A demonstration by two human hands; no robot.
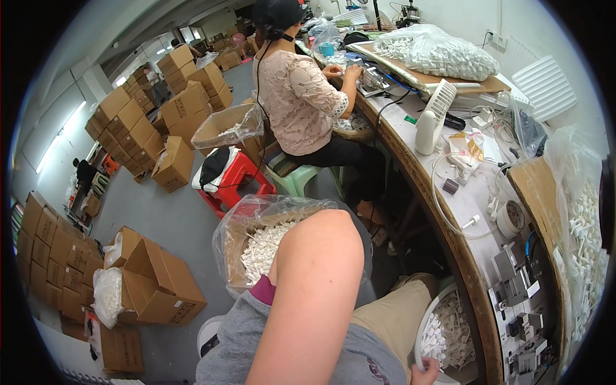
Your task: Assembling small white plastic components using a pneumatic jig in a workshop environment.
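My left arm [314,289] is bent and fills the lower middle, its elbow pointing away from me. The left hand itself is out of the picture. At the bottom edge my right hand [425,372] shows only in part, its fingers curled at the rim of a white round bucket [420,333]. Many small white plastic parts [452,324] lie in that bucket. Beyond my elbow stands a plastic-lined carton [232,240], holding a heap of white stick-like parts [262,253].
To my right runs a workbench [443,218] with metal fixtures [516,276], a white fan [436,115], a tape roll [510,218] and bagged white parts [443,54]. A co-worker [301,96] sits farther along it. A red stool [234,183] and cardboard boxes [160,282] stand left.
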